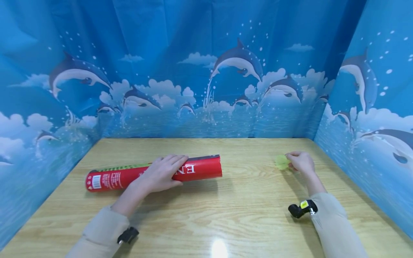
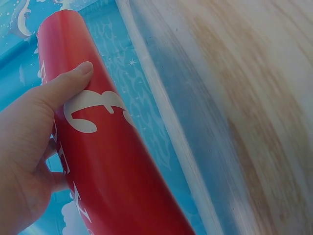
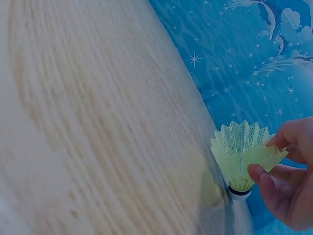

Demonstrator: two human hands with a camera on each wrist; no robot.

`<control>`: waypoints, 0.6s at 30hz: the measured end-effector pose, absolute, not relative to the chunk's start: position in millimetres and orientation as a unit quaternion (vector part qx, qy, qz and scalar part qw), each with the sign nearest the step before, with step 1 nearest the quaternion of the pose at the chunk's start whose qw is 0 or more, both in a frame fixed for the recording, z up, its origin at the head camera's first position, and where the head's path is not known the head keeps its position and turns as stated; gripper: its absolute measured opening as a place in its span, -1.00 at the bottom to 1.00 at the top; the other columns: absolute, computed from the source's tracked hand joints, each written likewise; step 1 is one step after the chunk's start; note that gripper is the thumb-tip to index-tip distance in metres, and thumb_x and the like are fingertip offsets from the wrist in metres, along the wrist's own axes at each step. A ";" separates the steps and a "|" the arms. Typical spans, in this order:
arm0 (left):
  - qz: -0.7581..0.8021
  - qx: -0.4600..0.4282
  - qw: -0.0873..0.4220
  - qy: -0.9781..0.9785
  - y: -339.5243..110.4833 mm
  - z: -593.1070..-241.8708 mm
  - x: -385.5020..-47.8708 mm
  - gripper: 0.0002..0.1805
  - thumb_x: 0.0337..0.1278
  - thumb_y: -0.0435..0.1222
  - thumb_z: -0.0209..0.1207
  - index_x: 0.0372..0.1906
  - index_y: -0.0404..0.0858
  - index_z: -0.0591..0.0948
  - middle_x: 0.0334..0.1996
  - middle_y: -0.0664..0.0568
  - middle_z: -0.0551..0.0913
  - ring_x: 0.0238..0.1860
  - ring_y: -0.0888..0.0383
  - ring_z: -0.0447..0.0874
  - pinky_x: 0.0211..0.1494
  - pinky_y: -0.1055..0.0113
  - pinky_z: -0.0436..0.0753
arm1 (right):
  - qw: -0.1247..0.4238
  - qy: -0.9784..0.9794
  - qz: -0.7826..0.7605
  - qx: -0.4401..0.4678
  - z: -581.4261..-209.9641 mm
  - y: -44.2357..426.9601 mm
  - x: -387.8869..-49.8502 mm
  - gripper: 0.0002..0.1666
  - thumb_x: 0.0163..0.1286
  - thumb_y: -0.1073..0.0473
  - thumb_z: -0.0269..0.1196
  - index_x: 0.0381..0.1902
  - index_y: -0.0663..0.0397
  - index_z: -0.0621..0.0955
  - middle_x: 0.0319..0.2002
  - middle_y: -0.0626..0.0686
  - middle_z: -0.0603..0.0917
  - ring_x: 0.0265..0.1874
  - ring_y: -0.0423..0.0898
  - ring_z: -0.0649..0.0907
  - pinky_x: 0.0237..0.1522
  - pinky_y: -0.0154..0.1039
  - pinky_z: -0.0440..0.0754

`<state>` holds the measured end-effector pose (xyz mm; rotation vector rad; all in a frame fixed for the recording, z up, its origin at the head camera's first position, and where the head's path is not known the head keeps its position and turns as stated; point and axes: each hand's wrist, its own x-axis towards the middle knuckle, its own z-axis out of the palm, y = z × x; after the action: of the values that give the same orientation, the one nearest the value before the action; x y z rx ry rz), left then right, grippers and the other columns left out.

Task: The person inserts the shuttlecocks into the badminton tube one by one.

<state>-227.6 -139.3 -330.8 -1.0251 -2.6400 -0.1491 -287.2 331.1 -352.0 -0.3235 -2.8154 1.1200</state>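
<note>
My left hand (image 1: 161,173) grips a long red shuttlecock tube (image 1: 202,168) around its middle. The tube lies crosswise at the left, its right end lifted above the table and its barcode end low. In the left wrist view, the thumb presses along the red tube (image 2: 112,161) beside white lettering. At the right, my right hand (image 1: 301,163) pinches a yellow-green shuttlecock (image 1: 282,162) by its skirt. The right wrist view shows the shuttlecock (image 3: 239,154) with its mesh skirt up and its white, black-banded base down. It appears held just above the table.
A light wood-grain table (image 1: 245,211) spreads under both hands. Blue curtains (image 1: 180,64) with dolphins and clouds stand along its back, left and right sides. Each sleeve carries a small black camera (image 1: 302,208) at the wrist.
</note>
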 end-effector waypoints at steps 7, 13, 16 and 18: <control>-0.050 -0.359 0.156 -0.919 -139.7 -331.0 -228.2 0.00 -0.44 -0.09 0.53 0.29 -0.21 0.34 0.15 -0.06 0.48 0.13 -0.01 0.42 0.00 -0.08 0.51 | 0.086 -0.911 0.393 -0.089 -349.7 325.4 -285.6 -0.51 0.34 0.12 0.06 0.11 0.36 0.50 -0.15 0.33 0.64 -0.44 -0.12 0.68 -0.42 -0.29 0.62; -0.051 -0.358 0.155 -0.919 -139.7 -330.9 -228.2 0.00 -0.43 -0.08 0.52 0.29 -0.21 0.34 0.15 -0.06 0.48 0.13 0.00 0.42 0.00 -0.08 0.51 | 0.097 -0.898 0.424 -0.060 -345.9 314.1 -284.6 -0.55 0.33 0.22 0.09 0.07 0.46 0.49 -0.04 0.43 0.54 -0.60 -0.37 0.58 -0.51 -0.33 0.60; -0.052 -0.357 0.154 -0.920 -139.4 -330.9 -227.9 0.00 -0.43 -0.09 0.53 0.29 -0.21 0.34 0.15 -0.05 0.48 0.13 0.00 0.42 0.00 -0.07 0.51 | 0.088 -0.902 0.421 -0.043 -345.6 308.3 -284.9 -0.56 0.34 0.24 0.09 0.07 0.48 0.48 -0.02 0.45 0.52 -0.58 -0.35 0.58 -0.51 -0.35 0.60; -0.052 -0.355 0.153 -0.921 -139.1 -330.9 -227.7 0.00 -0.43 -0.08 0.52 0.29 -0.21 0.34 0.15 -0.06 0.48 0.13 0.00 0.42 0.00 -0.08 0.51 | 0.086 -0.902 0.422 -0.034 -345.9 304.5 -285.7 -0.57 0.33 0.26 0.10 0.07 0.49 0.48 -0.02 0.45 0.52 -0.56 -0.32 0.58 -0.52 -0.37 0.59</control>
<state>-227.7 -139.1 -330.9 -1.0189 -2.6417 -0.1491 -285.7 304.5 -345.9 -0.1007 -2.6886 1.2574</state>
